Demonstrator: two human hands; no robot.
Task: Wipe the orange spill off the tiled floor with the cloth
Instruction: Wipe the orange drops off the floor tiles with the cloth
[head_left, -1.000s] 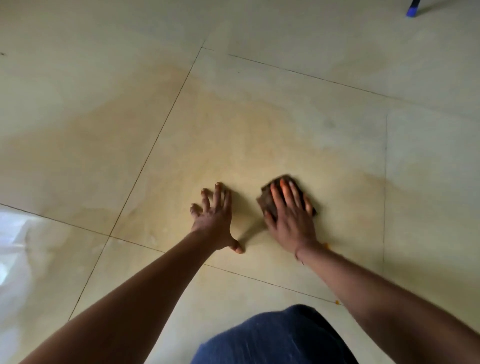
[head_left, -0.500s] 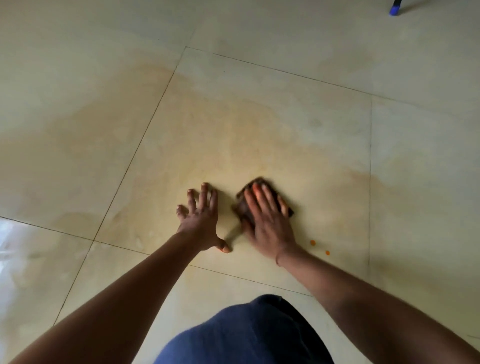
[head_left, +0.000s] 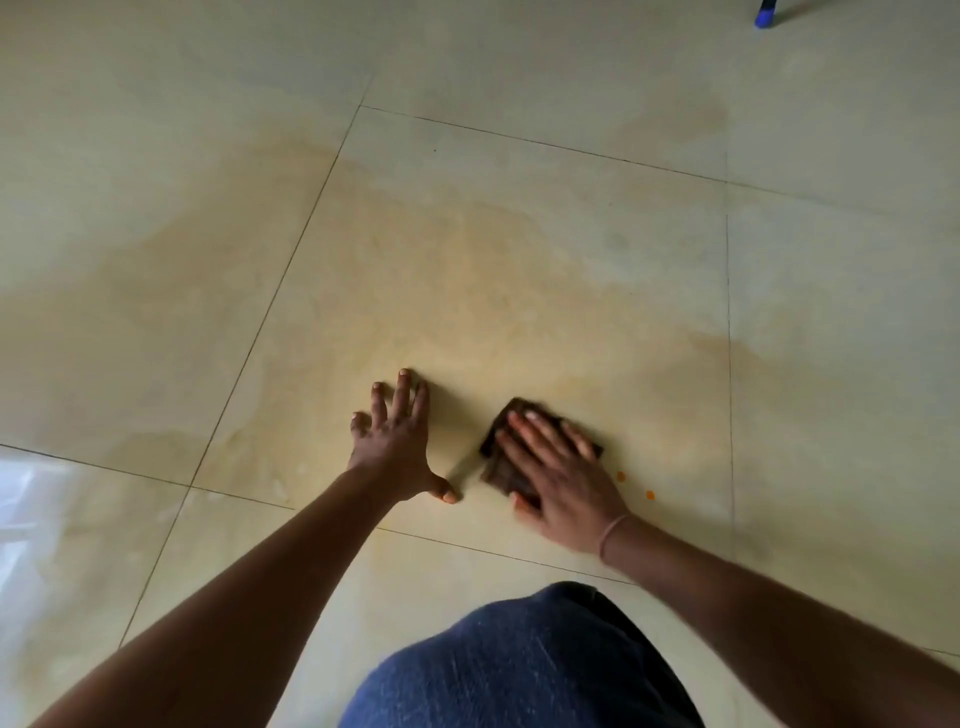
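Observation:
A dark brown cloth (head_left: 498, 470) lies folded on the cream tiled floor (head_left: 519, 208). My right hand (head_left: 558, 475) presses flat on top of it, fingers spread toward the upper left and covering most of it. Two small orange drops (head_left: 621, 476) sit on the tile just right of that hand. A pale orange smear (head_left: 467, 291) spreads over the tiles beyond both hands. My left hand (head_left: 397, 441) rests palm down on the floor to the left of the cloth, fingers apart, holding nothing.
My knee in blue denim (head_left: 519, 660) fills the bottom centre. A blue-tipped leg (head_left: 763, 20) stands at the top right edge. A bright glare patch (head_left: 31, 499) lies on the tile at the left. Dark grout lines cross the floor.
My right hand has slid the cloth slightly toward me and to the right, now nearer the orange drops. The left hand stays planted on the floor.

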